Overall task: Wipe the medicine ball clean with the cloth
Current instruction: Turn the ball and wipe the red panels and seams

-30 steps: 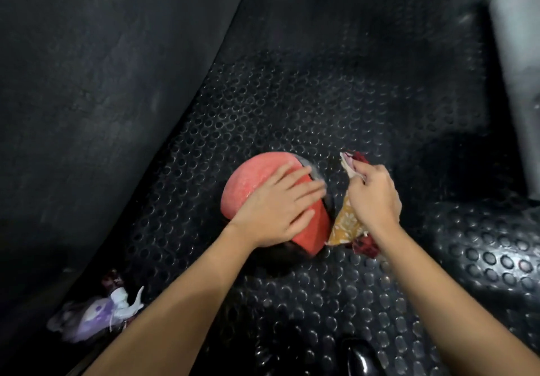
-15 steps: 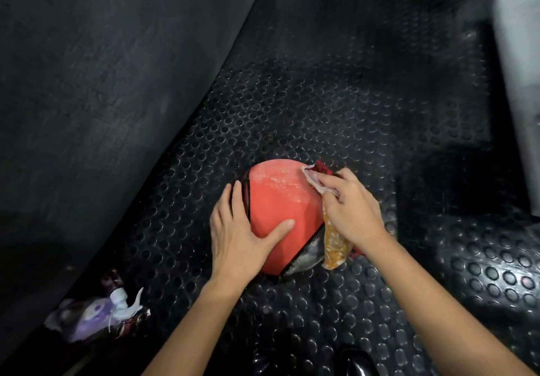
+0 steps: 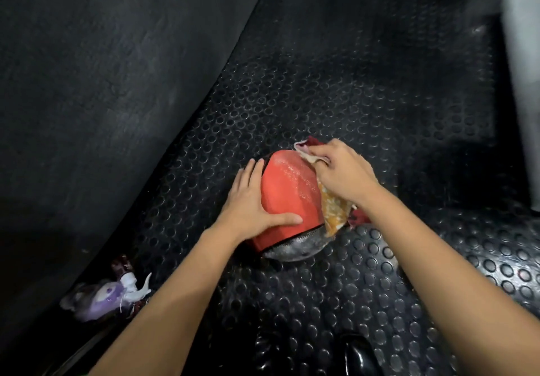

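Steadying the medicine ball [image 3: 287,197], the left hand [image 3: 251,205] lies flat; the right hand [image 3: 343,175] grips the cloth [image 3: 334,212].

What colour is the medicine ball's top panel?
Red textured panel above a dark, shiny lower section; head view shows it.

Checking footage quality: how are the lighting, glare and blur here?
Head view: dim overall, corners fall into dark; shiny glare streaks on the ball and studded mat; wide-angle bending at the edges; both hands sharp, purple cloth at lower left soft.
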`<state>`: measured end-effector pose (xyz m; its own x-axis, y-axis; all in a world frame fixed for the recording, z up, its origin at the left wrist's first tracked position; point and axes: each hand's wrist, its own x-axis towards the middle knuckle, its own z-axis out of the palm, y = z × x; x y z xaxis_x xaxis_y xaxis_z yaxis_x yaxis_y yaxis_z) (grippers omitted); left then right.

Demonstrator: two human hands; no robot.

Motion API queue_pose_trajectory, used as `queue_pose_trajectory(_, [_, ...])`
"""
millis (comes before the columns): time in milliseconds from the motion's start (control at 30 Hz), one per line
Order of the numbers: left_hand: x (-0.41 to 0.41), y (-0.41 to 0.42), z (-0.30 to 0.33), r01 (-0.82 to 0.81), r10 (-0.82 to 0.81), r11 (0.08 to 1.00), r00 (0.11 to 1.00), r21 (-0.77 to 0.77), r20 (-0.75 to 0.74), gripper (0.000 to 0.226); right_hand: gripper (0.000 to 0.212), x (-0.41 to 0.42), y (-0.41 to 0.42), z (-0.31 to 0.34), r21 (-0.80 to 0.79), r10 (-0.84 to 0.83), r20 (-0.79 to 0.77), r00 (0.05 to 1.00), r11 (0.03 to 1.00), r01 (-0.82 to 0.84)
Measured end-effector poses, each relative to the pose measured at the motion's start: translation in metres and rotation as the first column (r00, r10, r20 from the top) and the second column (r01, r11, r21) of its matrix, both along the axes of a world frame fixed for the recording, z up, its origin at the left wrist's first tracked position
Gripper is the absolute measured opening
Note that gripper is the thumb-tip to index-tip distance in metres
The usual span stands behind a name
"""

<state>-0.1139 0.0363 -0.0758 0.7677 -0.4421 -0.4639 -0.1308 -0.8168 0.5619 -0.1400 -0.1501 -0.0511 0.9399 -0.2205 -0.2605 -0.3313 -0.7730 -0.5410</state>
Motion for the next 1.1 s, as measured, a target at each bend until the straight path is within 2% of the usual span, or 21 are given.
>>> queue_pose_trajectory(100, [0.015,-0.002,0.007,0.098,-0.092,0.990,0.994,0.101,-0.062,0.139,0.043,0.003,0.002,-0.004,-0.058,0.061,-0.045,0.997,0.996,-0.064])
queue_pose_trajectory(200, [0.026,-0.010,0.015,0.145,-0.129,0.974,0.986,0.171,-0.102,0.138,0.043,-0.003,0.001,-0.008,-0.068,0.004,-0.029,1.000,0.998,-0.006])
queue_pose_trajectory(400, [0.014,-0.035,0.028,0.171,-0.160,0.964,0.985,0.203,-0.070,0.133,0.040,-0.017,-0.003,-0.010,-0.118,-0.104,0.000,0.995,0.988,0.103])
queue_pose_trajectory(533, [0.013,-0.037,0.032,0.272,-0.249,0.935,0.960,0.226,-0.128,0.141,0.041,-0.026,-0.008,-0.012,-0.096,-0.126,-0.013,0.992,0.988,0.124])
queue_pose_trajectory(667, [0.012,-0.028,0.028,0.267,-0.249,0.943,0.962,0.200,-0.113,0.148,0.045,-0.023,-0.008,-0.015,0.002,-0.119,-0.042,0.992,0.993,0.120])
queue_pose_trajectory(800, [0.008,-0.014,0.021,0.248,-0.236,0.958,0.967,0.146,-0.097,0.148,0.045,-0.008,-0.008,-0.015,-0.052,0.060,0.039,0.997,0.997,-0.058])
queue_pose_trajectory(900, [0.003,-0.004,0.014,0.242,-0.235,0.963,0.970,0.120,-0.066,0.148,0.050,0.014,-0.013,-0.016,-0.065,0.069,0.001,0.998,0.996,-0.069])
queue_pose_trajectory(967, [0.004,-0.001,0.011,0.245,-0.239,0.963,0.969,0.113,-0.065,0.149,0.051,0.010,-0.005,-0.014,-0.104,0.100,0.015,0.995,0.990,-0.098])
queue_pose_trajectory(1033, [0.005,0.000,0.010,0.243,-0.237,0.964,0.969,0.111,-0.065,0.149,0.049,-0.008,0.007,-0.010,-0.148,0.223,0.079,0.972,0.967,-0.209])
queue_pose_trajectory(1100, [0.005,0.000,0.009,0.244,-0.239,0.965,0.969,0.098,-0.060,0.149,0.047,-0.012,0.010,-0.005,-0.156,0.275,0.108,0.956,0.954,-0.257])
